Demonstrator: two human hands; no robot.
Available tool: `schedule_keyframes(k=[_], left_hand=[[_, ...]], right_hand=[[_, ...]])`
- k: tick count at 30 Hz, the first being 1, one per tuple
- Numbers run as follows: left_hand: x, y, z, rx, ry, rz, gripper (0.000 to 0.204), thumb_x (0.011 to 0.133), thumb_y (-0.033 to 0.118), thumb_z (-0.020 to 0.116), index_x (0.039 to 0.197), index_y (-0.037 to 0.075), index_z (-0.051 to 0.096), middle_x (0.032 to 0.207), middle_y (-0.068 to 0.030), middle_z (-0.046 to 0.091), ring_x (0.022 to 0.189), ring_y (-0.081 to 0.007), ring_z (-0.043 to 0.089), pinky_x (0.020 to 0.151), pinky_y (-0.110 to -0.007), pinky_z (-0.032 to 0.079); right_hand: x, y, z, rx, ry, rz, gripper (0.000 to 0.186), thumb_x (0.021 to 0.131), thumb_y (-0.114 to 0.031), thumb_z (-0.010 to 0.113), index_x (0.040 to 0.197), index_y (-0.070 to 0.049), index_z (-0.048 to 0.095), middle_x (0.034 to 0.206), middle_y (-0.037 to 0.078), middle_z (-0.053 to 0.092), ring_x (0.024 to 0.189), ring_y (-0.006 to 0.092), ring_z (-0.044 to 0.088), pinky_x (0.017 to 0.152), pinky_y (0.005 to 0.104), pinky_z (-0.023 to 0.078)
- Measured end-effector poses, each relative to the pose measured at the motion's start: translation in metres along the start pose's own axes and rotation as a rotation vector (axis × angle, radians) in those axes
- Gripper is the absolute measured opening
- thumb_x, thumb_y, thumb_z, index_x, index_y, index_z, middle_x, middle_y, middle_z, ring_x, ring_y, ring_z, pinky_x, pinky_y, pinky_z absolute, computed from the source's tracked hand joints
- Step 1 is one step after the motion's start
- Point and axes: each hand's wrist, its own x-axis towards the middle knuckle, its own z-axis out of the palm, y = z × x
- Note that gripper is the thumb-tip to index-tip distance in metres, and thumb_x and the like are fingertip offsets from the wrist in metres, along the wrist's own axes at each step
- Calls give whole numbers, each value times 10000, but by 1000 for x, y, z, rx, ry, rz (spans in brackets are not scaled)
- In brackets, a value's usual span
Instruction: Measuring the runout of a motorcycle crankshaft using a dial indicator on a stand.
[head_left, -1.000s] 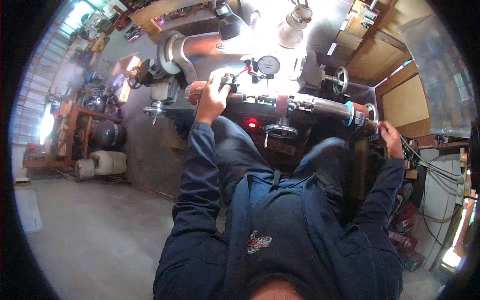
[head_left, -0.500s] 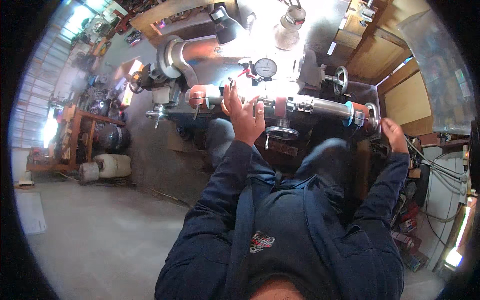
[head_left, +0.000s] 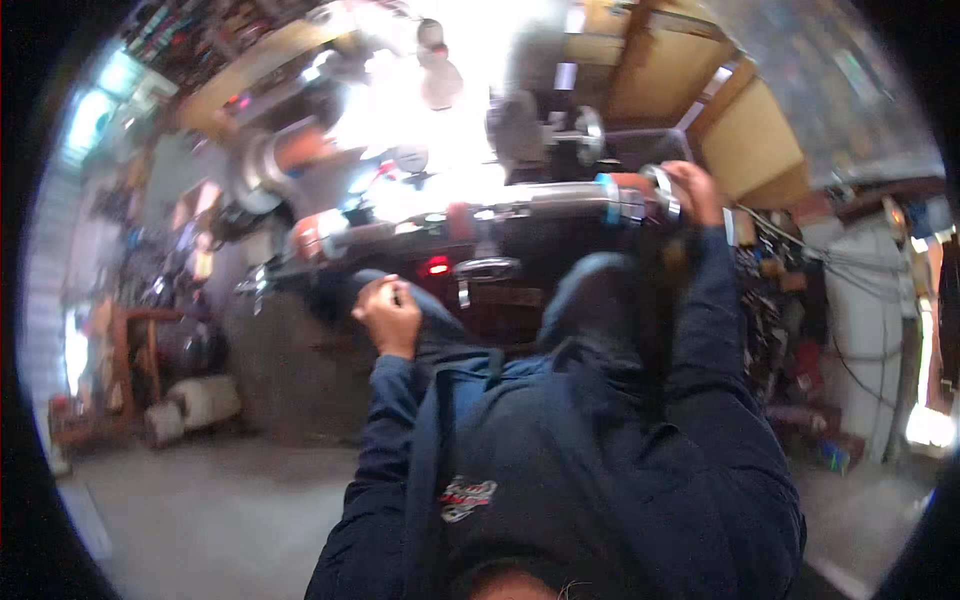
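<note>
My right hand [head_left: 697, 192] is closed round the rim of a metal handwheel [head_left: 662, 193] at the right end of a long shiny machine shaft [head_left: 540, 200]. Curled in front of the machine, over my left thigh, is my left hand [head_left: 388, 315]; its fingers are closed, and a small dark spot shows at them that I cannot make out. Reddish-brown collars [head_left: 307, 236] sit at the shaft's ends. A round dial gauge [head_left: 411, 158], blurred, stands behind the shaft. Below the shaft's middle is a second handwheel [head_left: 487, 268] with a crank handle.
Another handwheel [head_left: 588, 135] stands at the back right of the machine. Bright glare covers the machine's middle. Cables [head_left: 820, 250] hang on the right wall. A pale jug-like container [head_left: 207, 400] lies at the left beside a wooden frame [head_left: 125, 350]. My knees are under the machine's front.
My left hand has come off the shaft area and drawn back toward my lap, its fingers now curled. My right hand has closed on the end handwheel. The whole view has shifted and blurred.
</note>
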Motion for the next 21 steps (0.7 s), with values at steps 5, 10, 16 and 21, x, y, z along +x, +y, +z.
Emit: schedule_keyframes(k=[5, 10, 16, 21], left_hand=[[10, 2, 7, -39, 11, 104, 139, 819, 182, 654, 767, 61, 699, 983, -75, 720, 979, -286, 649, 898, -417, 465], [6, 0, 3, 45, -53, 130, 203, 860, 223, 620, 911, 43, 700, 993, -110, 705, 975, -320, 633, 868, -432, 475], [9, -1, 6, 59, -76, 175, 203, 865, 227, 620, 881, 37, 690, 958, -115, 705, 938, -325, 641, 852, -427, 482], [8, 4, 3, 47, -111, 145, 133, 842, 203, 635, 853, 73, 661, 975, -72, 702, 972, -293, 626, 878, -440, 447]], right_hand=[[-73, 45, -10, -324, -47, 168, 236, 958, -239, 598, 1075, -53, 682, 765, 50, 640, 681, 127, 575, 618, 274, 446], [-162, 83, -27, -252, 258, 234, 474, 922, -297, 647, 1313, -46, 553, 1092, 123, 646, 960, 239, 609, 774, 370, 497], [-242, 188, -143, -887, 726, 602, 315, 848, -187, 614, 1132, -71, 686, 1087, 188, 686, 1029, 378, 645, 897, 442, 522], [-277, 210, -260, -979, 1058, 773, 293, 946, -232, 586, 1173, -67, 672, 1127, 196, 658, 997, 339, 642, 905, 472, 542]])
